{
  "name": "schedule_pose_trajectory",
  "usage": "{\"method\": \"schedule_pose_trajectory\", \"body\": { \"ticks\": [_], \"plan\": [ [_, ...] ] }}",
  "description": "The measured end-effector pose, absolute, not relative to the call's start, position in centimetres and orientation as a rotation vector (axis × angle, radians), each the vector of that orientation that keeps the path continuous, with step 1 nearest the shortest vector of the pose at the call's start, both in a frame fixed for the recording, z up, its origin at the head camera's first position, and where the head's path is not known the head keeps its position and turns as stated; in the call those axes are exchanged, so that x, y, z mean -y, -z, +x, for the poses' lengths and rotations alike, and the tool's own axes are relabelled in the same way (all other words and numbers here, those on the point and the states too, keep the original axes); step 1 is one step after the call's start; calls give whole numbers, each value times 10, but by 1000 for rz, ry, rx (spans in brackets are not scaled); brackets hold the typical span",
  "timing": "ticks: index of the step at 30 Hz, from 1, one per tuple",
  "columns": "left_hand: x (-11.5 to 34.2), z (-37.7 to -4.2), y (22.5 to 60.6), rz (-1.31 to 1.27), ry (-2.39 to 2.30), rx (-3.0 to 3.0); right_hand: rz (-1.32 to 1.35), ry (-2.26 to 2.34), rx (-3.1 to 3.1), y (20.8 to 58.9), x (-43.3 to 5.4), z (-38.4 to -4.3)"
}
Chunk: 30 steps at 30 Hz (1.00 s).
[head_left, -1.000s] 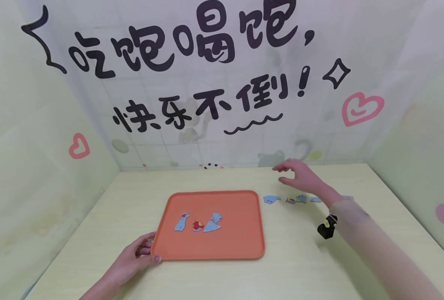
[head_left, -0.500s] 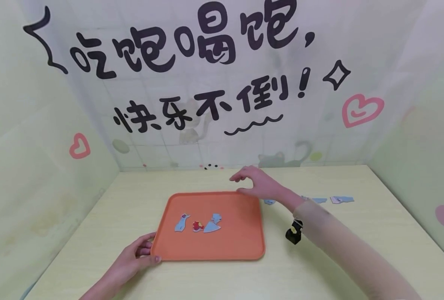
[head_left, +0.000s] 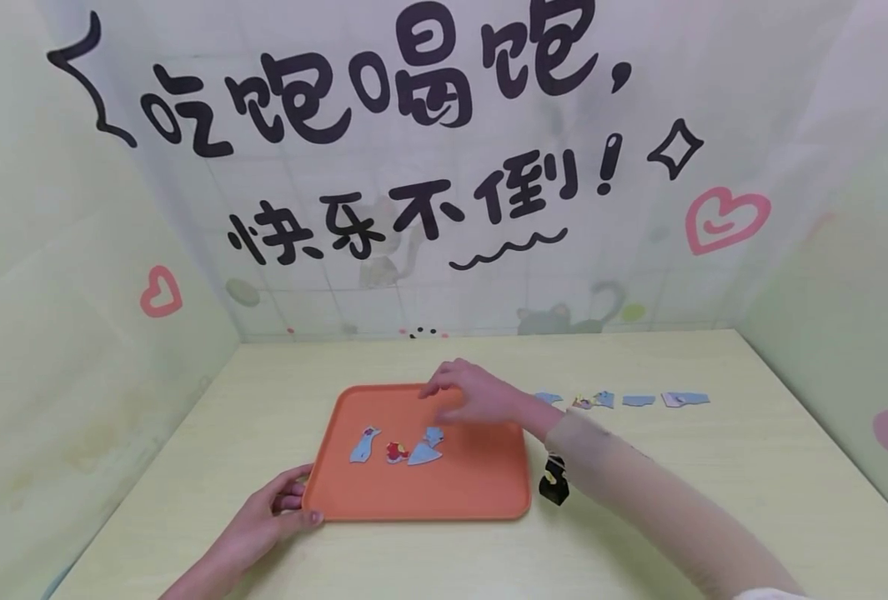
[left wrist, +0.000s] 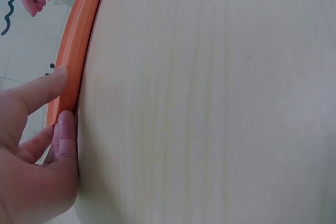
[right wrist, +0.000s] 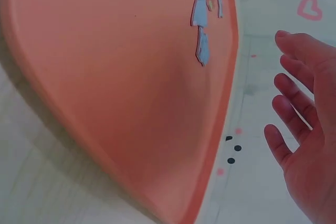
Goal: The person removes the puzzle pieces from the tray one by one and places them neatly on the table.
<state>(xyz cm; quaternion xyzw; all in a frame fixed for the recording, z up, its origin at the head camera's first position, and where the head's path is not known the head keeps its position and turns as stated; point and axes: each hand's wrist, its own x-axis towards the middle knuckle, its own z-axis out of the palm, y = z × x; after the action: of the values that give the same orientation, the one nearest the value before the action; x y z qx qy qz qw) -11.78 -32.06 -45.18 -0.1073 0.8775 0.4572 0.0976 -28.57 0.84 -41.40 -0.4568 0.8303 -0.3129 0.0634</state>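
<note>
Your left hand (head_left: pixel 267 515) pinches the tray (head_left: pixel 474 492) — your right hand (head_left: pixel 479 395), loose and empty above it, seemingly reaching for the blue pieces (head_left: pixel 424 455), needs lowering.
</note>
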Motion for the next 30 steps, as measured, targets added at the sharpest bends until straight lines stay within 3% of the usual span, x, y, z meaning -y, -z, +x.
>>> {"method": "schedule_pose_trajectory", "body": {
  "ticks": [16, 30],
  "plan": [
    [321, -119, 452, -320, -1353, -2593, -1392, 580, -2498, 435, 11, -273],
    [322, -118, 452, -307, -1362, -2592, -1322, 618, -2528, 446, 17, -271]
  ]
}}
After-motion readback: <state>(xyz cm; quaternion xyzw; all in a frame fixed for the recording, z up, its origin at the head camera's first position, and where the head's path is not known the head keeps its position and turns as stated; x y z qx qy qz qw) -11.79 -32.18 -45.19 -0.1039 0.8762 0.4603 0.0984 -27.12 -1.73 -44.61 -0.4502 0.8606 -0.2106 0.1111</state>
